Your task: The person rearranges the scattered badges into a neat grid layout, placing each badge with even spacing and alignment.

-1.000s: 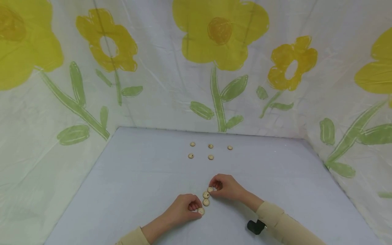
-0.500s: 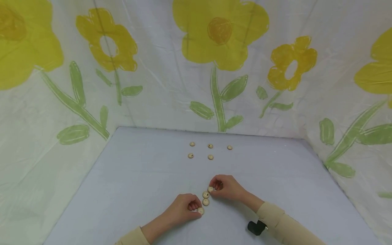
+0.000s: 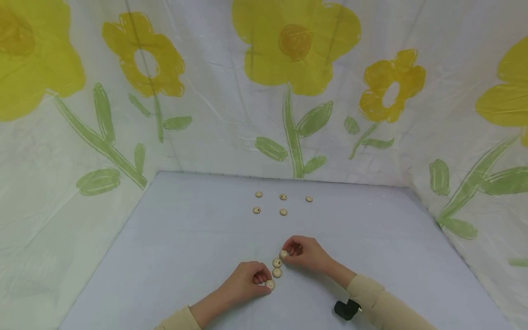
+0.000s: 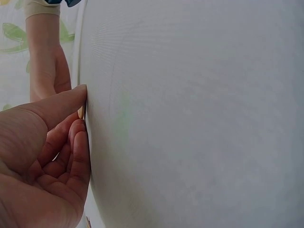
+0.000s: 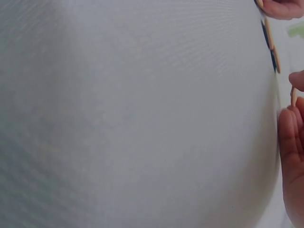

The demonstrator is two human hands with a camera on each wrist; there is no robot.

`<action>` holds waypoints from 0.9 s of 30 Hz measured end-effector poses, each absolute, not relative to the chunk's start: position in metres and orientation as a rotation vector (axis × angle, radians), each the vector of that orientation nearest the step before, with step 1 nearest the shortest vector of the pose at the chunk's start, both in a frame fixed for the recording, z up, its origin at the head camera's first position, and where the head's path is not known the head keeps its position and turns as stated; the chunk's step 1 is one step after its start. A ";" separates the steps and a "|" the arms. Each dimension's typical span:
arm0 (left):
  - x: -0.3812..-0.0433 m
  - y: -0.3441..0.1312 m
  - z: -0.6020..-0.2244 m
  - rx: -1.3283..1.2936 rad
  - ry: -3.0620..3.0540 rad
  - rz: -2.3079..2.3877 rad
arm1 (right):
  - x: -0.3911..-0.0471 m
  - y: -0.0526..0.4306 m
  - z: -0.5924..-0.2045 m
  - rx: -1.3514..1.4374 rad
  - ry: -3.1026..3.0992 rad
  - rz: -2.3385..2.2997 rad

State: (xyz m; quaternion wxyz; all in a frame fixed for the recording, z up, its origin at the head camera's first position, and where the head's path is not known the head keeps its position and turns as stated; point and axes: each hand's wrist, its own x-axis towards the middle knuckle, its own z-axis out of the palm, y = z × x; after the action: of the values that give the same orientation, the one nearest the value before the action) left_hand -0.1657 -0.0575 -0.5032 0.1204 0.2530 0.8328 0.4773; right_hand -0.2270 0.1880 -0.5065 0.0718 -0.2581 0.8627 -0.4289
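My left hand [image 3: 246,280] pinches a small round wooden disc [image 3: 270,284] between thumb and finger, low over the table. Farther along, my right hand [image 3: 307,253] holds a similar wooden disc [image 3: 283,254] by its edge; the right wrist view shows that disc [image 5: 293,96] on edge between thumb and fingertip. Two more discs lie between the hands, a plain-looking one [image 3: 277,272] and one with a dark spot [image 3: 277,262], placed close together in a short line. The faces' markings are too small to read. In the left wrist view, fingers mostly hide the left disc [image 4: 81,112].
Several matching discs [image 3: 283,211] lie in two loose rows toward the far side of the pale table [image 3: 181,229]. A hanging sheet with painted flowers [image 3: 214,123] encloses the back and sides. A black device [image 3: 346,310] sits by the right sleeve.
The disc in my right hand has shifted very slightly toward the far side. My left hand and the discs on the table stay as they were.
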 end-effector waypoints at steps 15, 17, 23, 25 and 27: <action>-0.166 -0.057 -0.503 0.748 2.441 1.400 | -0.226 0.184 -0.490 -0.547 2.580 -1.422; -0.166 -0.057 -0.503 0.746 2.443 1.397 | -0.223 0.182 -0.479 -0.537 2.572 -1.445; -0.165 -0.057 -0.503 0.741 2.444 1.393 | -0.239 0.193 -0.504 -0.471 2.564 -1.508; -0.165 -0.057 -0.503 0.737 2.441 1.395 | -0.244 0.196 -0.511 -0.442 2.569 -1.510; -0.165 -0.057 -0.502 0.732 2.435 1.397 | -0.246 0.197 -0.513 -0.432 2.579 -1.519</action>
State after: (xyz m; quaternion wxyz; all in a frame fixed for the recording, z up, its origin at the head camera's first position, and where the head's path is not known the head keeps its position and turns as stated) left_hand -0.1652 -0.0574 -0.5023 0.1200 0.2506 0.8333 0.4780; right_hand -0.2461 0.1971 -0.5129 0.0584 -0.1425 0.8513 -0.5015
